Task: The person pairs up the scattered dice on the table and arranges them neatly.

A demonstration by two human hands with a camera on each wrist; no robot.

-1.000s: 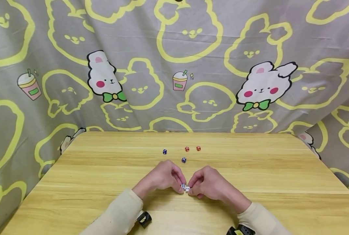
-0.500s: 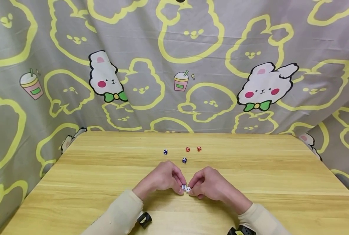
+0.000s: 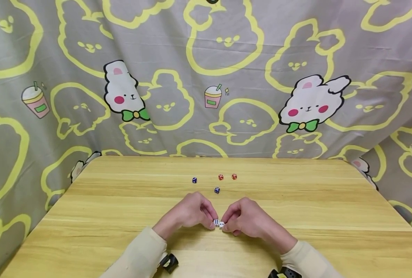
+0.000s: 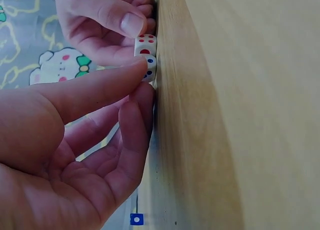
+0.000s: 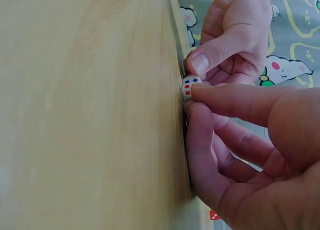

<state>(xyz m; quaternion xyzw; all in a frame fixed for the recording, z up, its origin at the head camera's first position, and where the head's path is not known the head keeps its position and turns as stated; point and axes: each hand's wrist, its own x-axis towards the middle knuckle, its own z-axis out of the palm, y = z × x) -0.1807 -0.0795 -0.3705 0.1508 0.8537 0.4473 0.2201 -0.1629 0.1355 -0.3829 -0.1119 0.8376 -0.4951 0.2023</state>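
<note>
Two small white dice sit side by side, close over the table, between my hands. My left hand [image 3: 196, 210] pinches the left white die [image 3: 216, 222] by thumb and fingertips; six dark pips face up, and blue pips show in the left wrist view. My right hand [image 3: 247, 218] pinches the right white die [image 3: 221, 224], its upper face showing two dark pips and its side red ones in the left wrist view. The right thumb [image 5: 212, 92] covers part of its die in the right wrist view. The other fingers of both hands are bent near the tabletop.
Beyond my hands on the wooden table [image 3: 122, 200] lie a blue die [image 3: 194, 180], a second blue die [image 3: 217, 190], a red die [image 3: 221, 177] and another red die [image 3: 234, 176]. A patterned grey curtain [image 3: 178, 46] hangs behind the table.
My left hand has eased very slightly to the left, its thumb now less far along the left white die. The right hand and the other dice look unmoved.
</note>
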